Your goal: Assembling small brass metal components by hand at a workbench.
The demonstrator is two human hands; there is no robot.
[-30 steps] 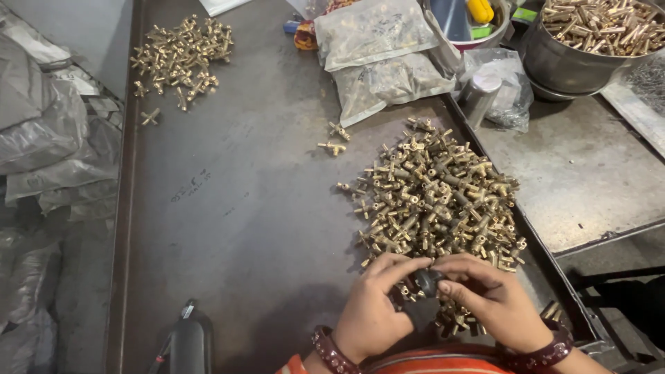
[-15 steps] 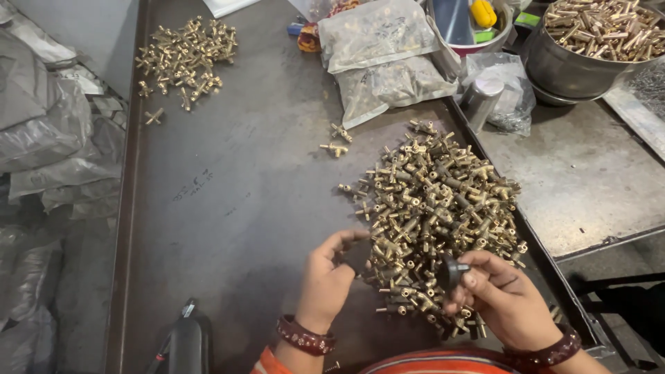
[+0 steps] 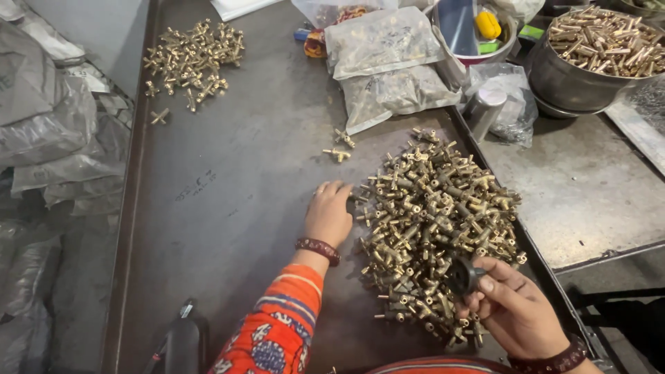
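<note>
On the dark metal surface (image 3: 228, 208), the left hand (image 3: 329, 213) rests flat, its grip released, fingertips touching the big heap of small brass T-shaped fittings (image 3: 433, 215). Near the heap's lower edge, the right hand (image 3: 516, 312) pinches a small dark round knob (image 3: 463, 275).

L hand (image 3: 330, 213) is stretched fwd, palm down, fingers (image 3: 341, 189) curled slightly and pointing away from the body, back of hand facing up. L wrist has a dark beaded band; forearm is in an orange patterned sleeve, running up from the bottom edge. R hand (image 3: 514, 308) sits lower and closer to the body, palm partly up, fingers bent, thumb and fingertips pinched shut on sth small. R wrist has a dark band too.
</note>
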